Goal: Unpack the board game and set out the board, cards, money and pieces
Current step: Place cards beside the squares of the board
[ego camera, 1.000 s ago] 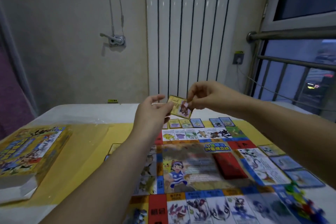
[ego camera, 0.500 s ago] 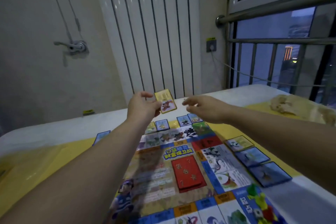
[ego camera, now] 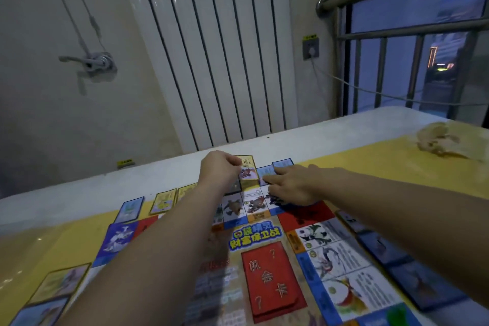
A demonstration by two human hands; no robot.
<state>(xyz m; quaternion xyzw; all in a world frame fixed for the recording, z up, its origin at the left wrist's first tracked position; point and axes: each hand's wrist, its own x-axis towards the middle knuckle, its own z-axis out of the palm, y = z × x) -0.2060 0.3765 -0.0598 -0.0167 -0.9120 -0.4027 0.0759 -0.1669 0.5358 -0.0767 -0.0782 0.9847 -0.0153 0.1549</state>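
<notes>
Evidently extending the row above the board [ego camera: 304,216], left hand [ego camera: 219,170] pinches a yellow card [ego camera: 248,172] at frame centre; right hand [ego camera: 294,186], fingers straight, steadies the neighbouring blue card [ego camera: 265,172].

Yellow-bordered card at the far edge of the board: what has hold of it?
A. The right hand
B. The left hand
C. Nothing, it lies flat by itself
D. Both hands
B: the left hand curls its fingers on the edge of the yellow-bordered card, while the right hand reaches with straight fingers onto the blue cards beside it.
</notes>
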